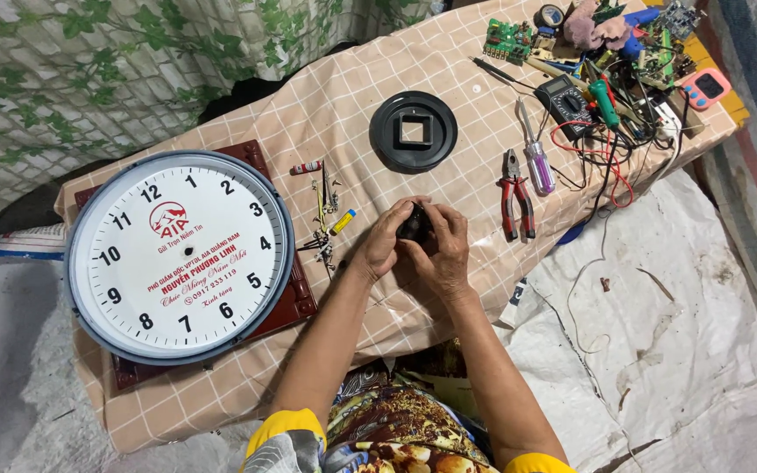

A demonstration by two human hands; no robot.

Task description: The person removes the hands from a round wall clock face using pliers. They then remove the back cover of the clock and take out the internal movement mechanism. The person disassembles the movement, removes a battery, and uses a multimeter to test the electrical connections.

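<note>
Two hands meet over a low table covered with a peach checked cloth, which stands on white sacking spread on the floor, with a leaf-print curtain behind it. The left hand and the right hand are both curled tightly around a small black part, held just above the cloth near the table's middle; most of that part is hidden by the fingers, so its shape is hard to make out. To the left lies a round white clock face in a grey rim, resting on a dark red board that it largely covers. Loose clock hands and small bits lie between the clock and the hands. Beyond them sits a black round cover with a square hole, holding nothing. To the right lie red pliers, a screwdriver, a meter, and a tangle of wires and circuit boards too jumbled to sort out.
</note>
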